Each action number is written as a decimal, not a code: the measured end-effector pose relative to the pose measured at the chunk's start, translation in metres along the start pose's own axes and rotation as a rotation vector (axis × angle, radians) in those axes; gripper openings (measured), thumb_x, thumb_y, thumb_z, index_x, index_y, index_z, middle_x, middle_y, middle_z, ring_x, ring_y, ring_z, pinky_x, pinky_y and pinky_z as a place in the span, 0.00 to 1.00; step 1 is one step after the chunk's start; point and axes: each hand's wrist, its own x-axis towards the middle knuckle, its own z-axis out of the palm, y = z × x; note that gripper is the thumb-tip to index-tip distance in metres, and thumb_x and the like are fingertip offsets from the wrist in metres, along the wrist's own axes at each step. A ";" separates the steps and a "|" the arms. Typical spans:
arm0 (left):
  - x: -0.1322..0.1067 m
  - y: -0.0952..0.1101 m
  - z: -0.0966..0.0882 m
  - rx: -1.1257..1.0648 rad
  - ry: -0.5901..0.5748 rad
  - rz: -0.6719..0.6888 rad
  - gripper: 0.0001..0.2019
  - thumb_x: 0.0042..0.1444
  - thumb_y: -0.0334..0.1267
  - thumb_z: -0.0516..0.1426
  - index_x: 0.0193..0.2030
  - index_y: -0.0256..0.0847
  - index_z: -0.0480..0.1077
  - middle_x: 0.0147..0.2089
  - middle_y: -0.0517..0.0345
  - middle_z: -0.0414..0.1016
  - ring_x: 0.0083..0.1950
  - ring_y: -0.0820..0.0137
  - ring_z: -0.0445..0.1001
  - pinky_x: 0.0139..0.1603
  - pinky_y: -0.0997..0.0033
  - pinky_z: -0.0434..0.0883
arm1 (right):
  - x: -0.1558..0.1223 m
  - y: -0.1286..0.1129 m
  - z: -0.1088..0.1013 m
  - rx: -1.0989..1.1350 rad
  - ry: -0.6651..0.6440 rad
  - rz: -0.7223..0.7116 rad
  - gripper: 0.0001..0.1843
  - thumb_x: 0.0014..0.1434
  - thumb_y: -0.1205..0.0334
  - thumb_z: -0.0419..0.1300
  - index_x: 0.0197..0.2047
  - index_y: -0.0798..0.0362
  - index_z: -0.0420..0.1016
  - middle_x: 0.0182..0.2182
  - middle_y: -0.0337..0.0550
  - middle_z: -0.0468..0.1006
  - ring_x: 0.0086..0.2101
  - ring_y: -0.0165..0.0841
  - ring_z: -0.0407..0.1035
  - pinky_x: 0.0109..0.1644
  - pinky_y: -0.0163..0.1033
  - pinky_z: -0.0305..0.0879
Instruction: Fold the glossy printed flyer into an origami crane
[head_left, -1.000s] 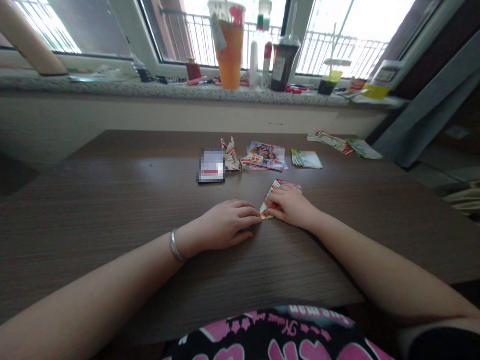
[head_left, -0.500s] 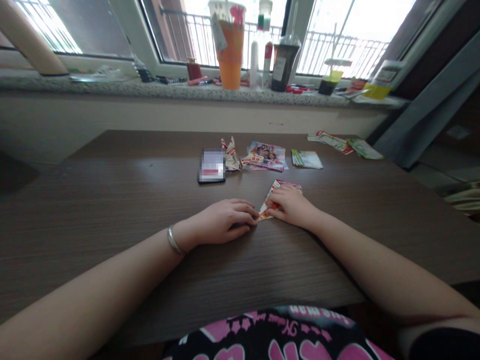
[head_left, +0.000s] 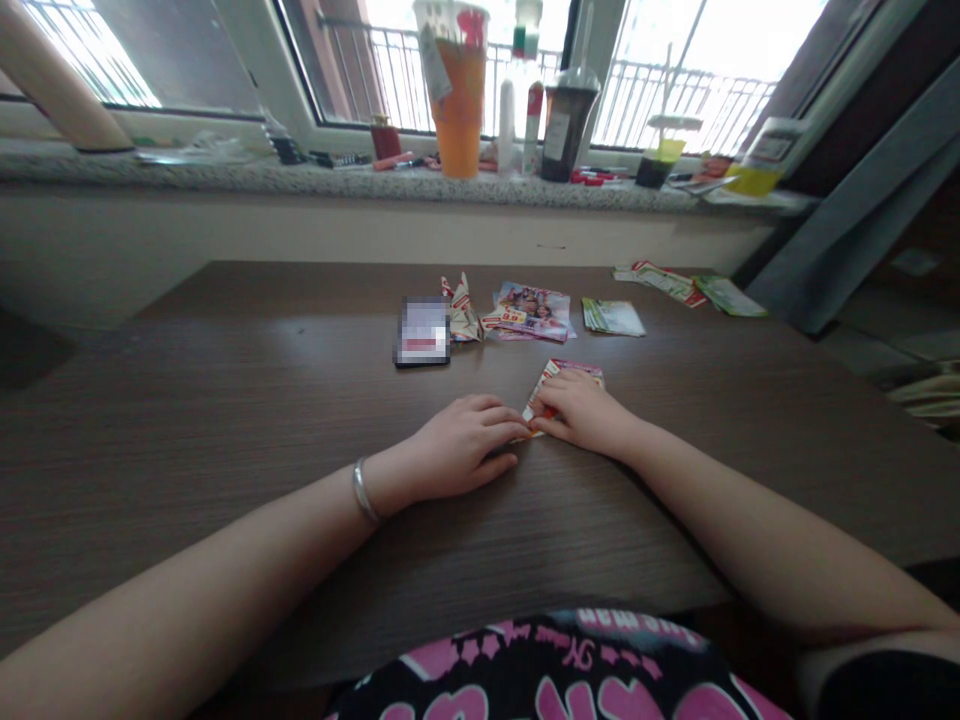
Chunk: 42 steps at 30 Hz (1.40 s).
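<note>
Printed paper [head_left: 547, 372] on counter [head_left: 300, 390], under right hand [head_left: 581, 410], grip unclear; left hand [head_left: 476, 445] open, fingertips at near corner. Likely creasing step; next move calls for holding paper steady.

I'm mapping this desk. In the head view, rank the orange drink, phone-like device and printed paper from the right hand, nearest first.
1. Printed paper: under the right hand.
2. Phone-like device: ahead, left.
3. Orange drink: on the windowsill.
</note>
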 end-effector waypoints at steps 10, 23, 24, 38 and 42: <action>-0.001 -0.001 -0.001 -0.095 0.003 0.012 0.10 0.62 0.36 0.53 0.49 0.41 0.69 0.51 0.51 0.72 0.54 0.63 0.68 0.59 0.58 0.66 | -0.002 -0.001 -0.002 0.033 0.007 -0.003 0.10 0.61 0.55 0.59 0.36 0.53 0.74 0.36 0.46 0.77 0.41 0.38 0.66 0.46 0.42 0.57; -0.006 -0.011 0.000 -0.099 -0.024 0.049 0.15 0.63 0.35 0.53 0.56 0.42 0.67 0.56 0.51 0.70 0.59 0.63 0.67 0.63 0.58 0.65 | -0.017 -0.002 -0.017 0.288 -0.016 -0.212 0.06 0.61 0.63 0.59 0.37 0.51 0.78 0.34 0.44 0.78 0.38 0.34 0.69 0.45 0.39 0.62; -0.006 -0.011 0.000 -0.092 -0.024 0.063 0.15 0.63 0.35 0.53 0.56 0.42 0.67 0.57 0.51 0.71 0.60 0.63 0.67 0.63 0.58 0.64 | -0.017 -0.002 -0.017 0.304 -0.022 -0.190 0.06 0.61 0.63 0.59 0.37 0.52 0.78 0.34 0.44 0.78 0.38 0.34 0.69 0.45 0.39 0.63; -0.003 -0.005 -0.001 0.085 0.014 0.104 0.10 0.64 0.34 0.50 0.44 0.37 0.72 0.46 0.51 0.75 0.48 0.67 0.73 0.51 0.65 0.72 | -0.007 0.003 -0.003 0.262 -0.027 0.101 0.06 0.56 0.61 0.62 0.33 0.54 0.77 0.32 0.43 0.79 0.34 0.33 0.70 0.37 0.35 0.58; 0.000 -0.001 0.004 0.141 0.047 0.049 0.11 0.65 0.34 0.49 0.41 0.35 0.72 0.41 0.50 0.74 0.44 0.67 0.73 0.48 0.65 0.72 | -0.006 0.001 -0.005 0.163 -0.030 0.123 0.08 0.57 0.57 0.63 0.34 0.52 0.77 0.33 0.42 0.80 0.37 0.36 0.71 0.42 0.39 0.57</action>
